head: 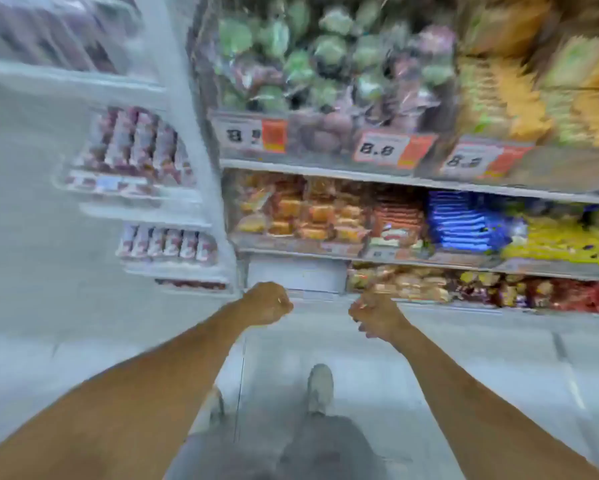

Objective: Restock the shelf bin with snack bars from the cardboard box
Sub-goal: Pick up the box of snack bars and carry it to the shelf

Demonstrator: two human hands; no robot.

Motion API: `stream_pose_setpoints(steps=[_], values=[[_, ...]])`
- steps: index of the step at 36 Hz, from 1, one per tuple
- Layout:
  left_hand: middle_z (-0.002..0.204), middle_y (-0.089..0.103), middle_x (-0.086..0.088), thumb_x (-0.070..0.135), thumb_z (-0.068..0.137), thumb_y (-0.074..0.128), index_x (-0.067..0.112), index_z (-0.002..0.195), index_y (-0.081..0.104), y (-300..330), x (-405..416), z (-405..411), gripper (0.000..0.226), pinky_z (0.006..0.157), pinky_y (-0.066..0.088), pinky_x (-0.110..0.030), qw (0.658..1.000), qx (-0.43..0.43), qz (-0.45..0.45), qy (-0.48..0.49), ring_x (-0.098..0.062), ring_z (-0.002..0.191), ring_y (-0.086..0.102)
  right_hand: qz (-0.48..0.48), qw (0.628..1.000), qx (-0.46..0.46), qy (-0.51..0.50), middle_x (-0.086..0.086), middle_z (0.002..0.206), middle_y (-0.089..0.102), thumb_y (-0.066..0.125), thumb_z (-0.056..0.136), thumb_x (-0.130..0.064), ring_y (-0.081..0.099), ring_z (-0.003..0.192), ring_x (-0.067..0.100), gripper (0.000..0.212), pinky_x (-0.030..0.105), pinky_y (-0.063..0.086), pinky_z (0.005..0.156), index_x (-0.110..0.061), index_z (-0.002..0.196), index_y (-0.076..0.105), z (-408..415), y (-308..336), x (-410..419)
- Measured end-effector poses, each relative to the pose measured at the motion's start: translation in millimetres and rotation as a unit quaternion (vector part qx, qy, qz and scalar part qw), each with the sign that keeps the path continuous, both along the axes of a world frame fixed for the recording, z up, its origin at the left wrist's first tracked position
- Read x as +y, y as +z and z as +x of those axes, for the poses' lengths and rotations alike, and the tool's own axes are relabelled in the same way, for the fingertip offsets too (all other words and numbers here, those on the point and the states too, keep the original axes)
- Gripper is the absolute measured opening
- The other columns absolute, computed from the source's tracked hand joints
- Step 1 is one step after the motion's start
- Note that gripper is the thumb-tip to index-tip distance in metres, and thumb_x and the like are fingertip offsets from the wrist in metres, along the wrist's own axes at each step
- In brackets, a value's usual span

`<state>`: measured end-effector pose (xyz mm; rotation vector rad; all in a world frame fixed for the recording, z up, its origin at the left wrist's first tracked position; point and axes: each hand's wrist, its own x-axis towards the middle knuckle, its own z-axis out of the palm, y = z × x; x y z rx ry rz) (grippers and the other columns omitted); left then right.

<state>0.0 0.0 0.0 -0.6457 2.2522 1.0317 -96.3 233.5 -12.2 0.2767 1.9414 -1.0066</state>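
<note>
Snack bars cannot be identified with certainty in this blurred head view, and no cardboard box shows in it. Left hand [268, 304] is extended forward at arm's length, fingers curled into a fist, nothing visibly held. Right hand [372, 315] is likewise extended, fingers curled inward; whether a small item is pinched in it cannot be told through the blur. Both hands hover apart from each other, over the pale floor [325, 344], just in front of the lowest shelf level. Directly beyond them sits a white gap [296, 273] in the bottom shelf row; to its right lie tan and dark red packets [400, 282]. One level above, orange-wrapped packs [301, 213], blue packs [464, 220] and yellow packs [564, 240] fill the shelf. Price tags [391, 150] front the upper shelf of green and purple bags [325, 60]. One shoe [320, 388] shows below the hands.
</note>
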Motion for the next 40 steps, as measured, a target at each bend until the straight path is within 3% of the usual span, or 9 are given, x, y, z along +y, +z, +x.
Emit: stream_pose_setpoints(steps=[4,9,12,16,20,26,29,35,40], values=[[0.115,0.071,-0.010,0.030,0.096,0.063,0.008,0.112,0.073,-44,-27,104,0.029,0.095,0.053,-0.034,0.981,-0.095,0.017,0.166,-0.028,0.112,0.065,0.077,0.983,-0.032,0.166,0.011,0.085,0.065,0.076,0.084,-0.015,0.060,0.063,0.023,0.015,0.029,0.049,0.054,-0.015,0.094,0.065,47,-57,-34],[0.057,0.065,0.007,0.022,0.092,0.068,0.005,0.096,0.074,-51,-52,203,0.018,0.054,0.050,-0.020,0.893,-0.064,0.066,0.442,-0.004,0.047,0.059,0.092,0.937,-0.060,0.332,0.011,0.085,0.069,0.074,0.083,-0.013,0.062,0.066,0.025,0.008,0.031,0.052,0.059,-0.017,0.088,0.068,96,-66,-100],[0.063,0.067,0.006,0.024,0.094,0.066,0.009,0.095,0.073,-42,-67,255,0.017,0.049,0.044,-0.011,0.843,-0.015,0.066,0.533,0.003,0.044,0.057,0.104,0.882,-0.032,0.458,0.013,0.077,0.067,0.070,0.084,-0.011,0.059,0.062,0.026,0.009,0.032,0.048,0.060,-0.016,0.077,0.068,120,-63,-156],[0.080,0.070,0.001,0.030,0.095,0.062,0.014,0.094,0.070,-45,-77,330,0.018,0.060,0.048,-0.018,0.775,0.024,0.071,0.627,-0.010,0.069,0.064,0.097,0.776,0.044,0.622,0.008,0.081,0.066,0.067,0.088,-0.014,0.061,0.073,0.027,0.018,0.033,0.049,0.067,-0.023,0.072,0.063,172,-68,-247],[0.086,0.070,-0.003,0.030,0.097,0.059,0.010,0.100,0.070,-71,-71,409,0.022,0.058,0.043,-0.017,0.706,0.020,0.079,0.703,-0.013,0.073,0.061,0.097,0.650,0.103,0.747,-0.004,0.073,0.065,0.067,0.084,-0.022,0.060,0.073,0.023,0.017,0.031,0.048,0.068,-0.030,0.069,0.067,238,-85,-331],[0.105,0.071,-0.005,0.032,0.093,0.062,0.014,0.103,0.070,-91,-48,506,0.022,0.090,0.053,-0.033,0.542,-0.006,0.113,0.833,-0.024,0.102,0.066,0.099,0.495,0.120,0.855,0.002,0.074,0.066,0.065,0.084,-0.021,0.059,0.064,0.020,0.010,0.029,0.046,0.060,-0.021,0.074,0.065,355,-79,-419],[0.099,0.073,-0.004,0.031,0.093,0.062,0.013,0.101,0.071,-84,-43,540,0.021,0.086,0.052,-0.029,0.473,0.017,0.130,0.871,-0.021,0.099,0.067,0.091,0.409,0.129,0.899,0.003,0.080,0.067,0.064,0.088,-0.018,0.060,0.069,0.020,0.010,0.029,0.048,0.063,-0.023,0.079,0.065,416,-70,-451],[0.087,0.072,0.003,0.034,0.093,0.061,0.022,0.089,0.066,-71,-38,606,0.014,0.080,0.054,-0.029,0.348,0.059,0.130,0.927,-0.018,0.083,0.067,0.056,0.329,0.104,0.937,0.004,0.074,0.067,0.063,0.089,-0.013,0.059,0.062,0.023,0.012,0.030,0.049,0.058,-0.015,0.078,0.068,546,-50,-489],[0.090,0.072,0.001,0.034,0.094,0.060,0.019,0.095,0.066,-72,-25,656,0.016,0.073,0.050,-0.027,0.240,0.052,0.137,0.960,-0.016,0.082,0.064,0.026,0.182,0.113,0.976,-0.001,0.073,0.066,0.059,0.089,-0.014,0.058,0.068,0.017,0.020,0.027,0.045,0.065,-0.020,0.071,0.066,649,-59,-512]])
